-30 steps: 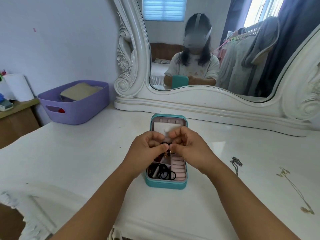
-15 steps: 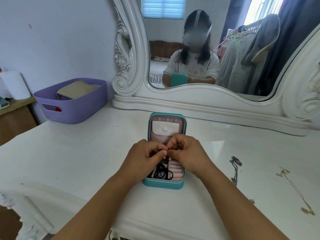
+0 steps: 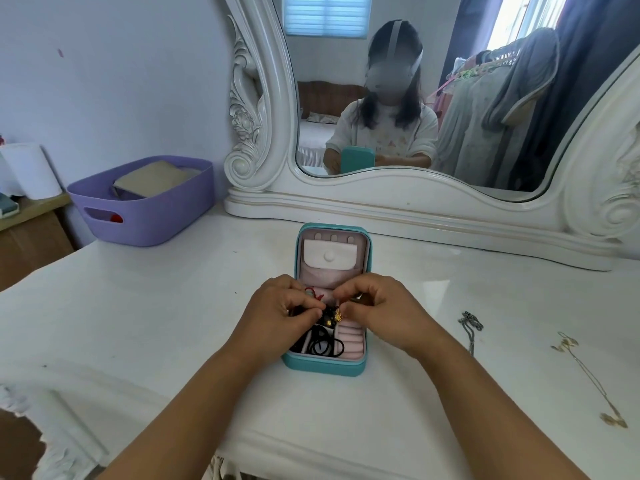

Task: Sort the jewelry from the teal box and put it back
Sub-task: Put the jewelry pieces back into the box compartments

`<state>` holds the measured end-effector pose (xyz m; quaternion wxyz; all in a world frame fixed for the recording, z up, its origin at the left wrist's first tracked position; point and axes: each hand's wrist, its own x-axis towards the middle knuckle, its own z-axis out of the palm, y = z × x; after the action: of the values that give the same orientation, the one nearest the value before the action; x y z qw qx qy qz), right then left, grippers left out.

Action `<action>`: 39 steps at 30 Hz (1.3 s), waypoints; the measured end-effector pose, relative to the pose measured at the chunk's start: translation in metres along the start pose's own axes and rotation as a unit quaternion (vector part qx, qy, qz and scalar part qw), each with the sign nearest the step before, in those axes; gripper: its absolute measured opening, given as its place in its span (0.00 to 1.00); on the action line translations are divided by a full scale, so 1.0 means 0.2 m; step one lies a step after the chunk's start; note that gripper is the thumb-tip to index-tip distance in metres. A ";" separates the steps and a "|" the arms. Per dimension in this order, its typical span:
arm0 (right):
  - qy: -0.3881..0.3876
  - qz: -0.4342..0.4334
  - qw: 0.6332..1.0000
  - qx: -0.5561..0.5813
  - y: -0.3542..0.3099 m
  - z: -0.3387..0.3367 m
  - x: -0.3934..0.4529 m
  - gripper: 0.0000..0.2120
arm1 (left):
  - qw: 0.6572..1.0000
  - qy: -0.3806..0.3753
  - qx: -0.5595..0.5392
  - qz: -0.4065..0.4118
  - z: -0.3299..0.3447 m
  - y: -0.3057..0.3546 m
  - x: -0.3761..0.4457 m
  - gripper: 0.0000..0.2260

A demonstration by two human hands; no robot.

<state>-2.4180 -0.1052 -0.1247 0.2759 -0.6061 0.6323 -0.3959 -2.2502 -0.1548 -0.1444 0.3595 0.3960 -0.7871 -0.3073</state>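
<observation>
The teal box [image 3: 323, 366] stands open on the white dresser top, its pink-lined lid upright with a snap pocket. Black hair ties [image 3: 325, 345] lie in its front left compartment beside pink ring rolls. My left hand [image 3: 280, 313] and my right hand [image 3: 382, 311] hover together over the box, both pinching a small dark cord piece with a gold charm [image 3: 337, 315]. A red bit shows by my left fingers. A silver chain [image 3: 470, 327] and a gold necklace [image 3: 585, 372] lie on the table to the right.
A large white carved mirror [image 3: 398, 199] stands behind the box and shows a person's reflection. A purple basket [image 3: 145, 202] with a folded item sits at the back left. A paper roll stands on a wooden stand at the far left.
Both hands have dropped slightly lower over the box, showing more of the lid pocket. They still work the gold-charm piece between the fingertips.
</observation>
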 end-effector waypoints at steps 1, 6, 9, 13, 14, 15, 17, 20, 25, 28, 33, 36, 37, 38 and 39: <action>-0.004 0.003 1.000 -0.006 0.00 -0.01 -0.01 0.08 | 1.000 0.000 0.006 0.002 0.00 0.00 0.00 0.07; -0.003 -0.035 0.998 -0.060 -0.01 -0.01 -0.02 0.07 | 1.000 0.001 0.022 0.006 0.01 0.00 0.00 0.08; 0.002 -0.070 0.993 -0.099 -0.02 0.03 -0.01 0.05 | 0.999 0.001 0.039 0.015 0.01 0.00 0.00 0.06; -0.012 -0.078 0.986 -0.148 -0.05 0.04 0.00 0.06 | 0.999 -0.003 0.038 -0.003 0.02 0.01 -0.01 0.05; -0.032 -0.077 0.981 -0.174 -0.06 0.04 0.01 0.07 | 0.999 -0.009 0.043 -0.010 0.02 0.01 0.00 0.05; -0.049 -0.075 0.977 -0.192 -0.06 0.04 0.01 0.08 | 0.999 -0.015 0.049 -0.014 0.03 0.01 0.00 0.05; -0.055 -0.077 0.978 -0.185 -0.06 0.02 0.00 0.10 | 0.999 -0.003 0.036 -0.016 0.03 0.02 0.00 0.05; 0.008 -0.075 0.993 -0.093 -0.06 -0.02 -0.03 0.11 | 0.997 0.064 -0.018 -0.035 0.00 0.02 -0.01 0.08; 0.038 -0.064 0.995 -0.059 -0.06 -0.15 -0.13 0.11 | 0.992 0.118 -0.029 -0.034 -0.02 0.05 -0.01 0.16; 0.066 -0.041 0.995 -0.055 -0.04 -0.26 -0.22 0.11 | 0.984 0.168 -0.047 -0.037 0.00 0.10 -0.03 0.12; 0.127 0.014 0.991 -0.036 0.06 -0.44 -0.38 0.06 | 0.992 0.088 -0.090 0.031 0.13 0.32 -0.04 0.10; 0.149 0.040 0.987 -0.038 0.12 -0.54 -0.48 0.06 | 0.994 0.017 -0.050 0.099 0.29 0.45 -0.04 0.08; 0.154 0.047 0.986 -0.046 0.14 -0.57 -0.50 0.05 | 0.993 -0.008 -0.040 0.114 0.34 0.48 -0.03 0.07; 0.163 0.057 0.983 -0.056 0.17 -0.61 -0.54 0.05 | 0.991 -0.037 -0.032 0.123 0.40 0.51 -0.03 0.06; 0.174 0.069 0.980 -0.065 0.19 -0.65 -0.57 0.05 | 0.989 -0.066 -0.023 0.127 0.45 0.54 -0.04 0.05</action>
<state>-2.5335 0.0277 -0.1024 0.1487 -0.4993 0.7355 -0.4332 -2.3644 -0.0765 -0.1135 0.3518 0.2628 -0.8459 -0.3027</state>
